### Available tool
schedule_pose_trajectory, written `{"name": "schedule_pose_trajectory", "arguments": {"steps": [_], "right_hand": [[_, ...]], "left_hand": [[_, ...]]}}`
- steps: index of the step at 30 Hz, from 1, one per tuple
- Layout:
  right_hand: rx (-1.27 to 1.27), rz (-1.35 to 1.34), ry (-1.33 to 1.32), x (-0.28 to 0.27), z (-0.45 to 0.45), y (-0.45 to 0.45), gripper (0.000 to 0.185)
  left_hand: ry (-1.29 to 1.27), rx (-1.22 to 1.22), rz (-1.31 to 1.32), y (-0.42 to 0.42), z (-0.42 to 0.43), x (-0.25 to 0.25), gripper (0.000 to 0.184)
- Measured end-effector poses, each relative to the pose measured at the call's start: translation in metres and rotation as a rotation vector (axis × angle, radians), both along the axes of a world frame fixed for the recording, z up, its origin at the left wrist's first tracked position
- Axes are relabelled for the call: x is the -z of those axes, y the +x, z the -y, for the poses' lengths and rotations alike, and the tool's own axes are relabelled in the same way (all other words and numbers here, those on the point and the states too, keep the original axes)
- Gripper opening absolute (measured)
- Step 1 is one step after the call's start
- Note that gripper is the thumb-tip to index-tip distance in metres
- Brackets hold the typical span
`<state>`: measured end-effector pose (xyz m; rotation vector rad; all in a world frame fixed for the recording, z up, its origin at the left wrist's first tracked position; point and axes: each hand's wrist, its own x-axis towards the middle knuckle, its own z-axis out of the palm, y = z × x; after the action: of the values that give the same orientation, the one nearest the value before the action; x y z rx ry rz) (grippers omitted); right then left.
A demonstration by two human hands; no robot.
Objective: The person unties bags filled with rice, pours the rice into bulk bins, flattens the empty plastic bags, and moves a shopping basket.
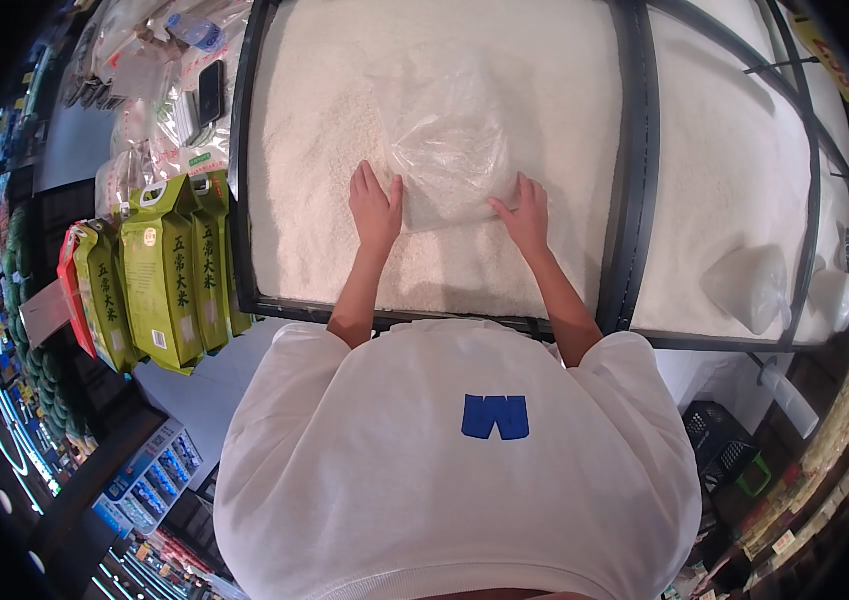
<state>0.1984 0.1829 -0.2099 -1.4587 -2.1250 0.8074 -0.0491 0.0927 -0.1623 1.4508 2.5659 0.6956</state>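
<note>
White shirt (344,500) occupies the foreground, closest of all, facing the work area. Directly ahead of it stands a wide bin (632,150) with a dark rim, filled with white grain (309,120). On the grain, near the middle of the bin, rests a clear plastic bag (449,140).

Left hand (376,205): positioned at the bag's left side, fingers pointing forward, thumb spread toward the film. Right hand (524,212): positioned at the bag's near right corner, thumb spread inward. Neither hand shows a clear pinch.

Governing relation: the bag lies between the hands and extends forward of both. Its long axis appears to run away from the shirt, though crumpling makes this uncertain. Neither hand is distinctly nearer.

Limits of view: the bag's far edge blends into the grain. Its mouth and contents cannot be identified. Thumb pressure on the film cannot be determined. The bin's far edge is cut off.
</note>
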Motion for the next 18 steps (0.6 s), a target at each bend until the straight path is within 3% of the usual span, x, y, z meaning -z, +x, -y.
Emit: {"name": "schedule_pose_trajectory", "arguments": {"steps": [2,4,8,10,12,18], "right_hand": [[-0.001,0.008,0.007,0.0,0.0,0.0,0.077],[-0.003,0.016,0.013,0.001,0.0,0.0,0.078],[-0.024,0.044,0.018,-0.01,-0.006,-0.005,0.067],[-0.033,0.061,-0.025,-0.013,-0.01,-0.006,0.062],[-0.058,0.139,-0.028,-0.013,-0.013,-0.006,0.053],[-0.12,0.201,-0.03,-0.012,-0.02,-0.006,0.048]], "left_hand": [[0.002,0.003,0.046,0.005,0.003,-0.004,0.066],[-0.168,-0.027,0.187,0.012,0.006,-0.008,0.07],[-0.317,-0.002,0.161,0.025,0.007,-0.015,0.076],[-0.548,0.001,0.191,0.026,0.003,-0.022,0.08],[-0.575,0.036,0.15,0.023,-0.002,-0.022,0.079],[-0.542,0.134,0.121,0.011,-0.002,0.0,0.074]]}}
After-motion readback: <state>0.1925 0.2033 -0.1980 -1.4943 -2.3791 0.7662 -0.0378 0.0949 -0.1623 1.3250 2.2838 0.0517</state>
